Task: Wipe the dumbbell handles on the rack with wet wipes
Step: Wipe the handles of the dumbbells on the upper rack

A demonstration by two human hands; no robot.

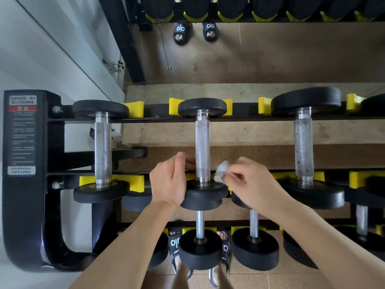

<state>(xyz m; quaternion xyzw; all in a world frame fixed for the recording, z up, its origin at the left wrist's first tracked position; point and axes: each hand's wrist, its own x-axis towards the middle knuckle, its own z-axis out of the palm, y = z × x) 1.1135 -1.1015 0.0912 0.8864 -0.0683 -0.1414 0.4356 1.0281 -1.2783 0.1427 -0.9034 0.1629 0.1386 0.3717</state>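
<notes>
Three black dumbbells lie across the top tier of the rack. The middle dumbbell has a knurled silver handle. My left hand rests at the handle's near end, fingers curled against its left side. My right hand pinches a small crumpled white wet wipe just right of that handle's near end, close to it. The left dumbbell handle and the right dumbbell handle are untouched.
Yellow saddles cradle the dumbbell heads. A lower tier holds smaller dumbbells near my sandalled feet. A mirror behind the rack reflects sandals and more dumbbells. A white wall is on the left.
</notes>
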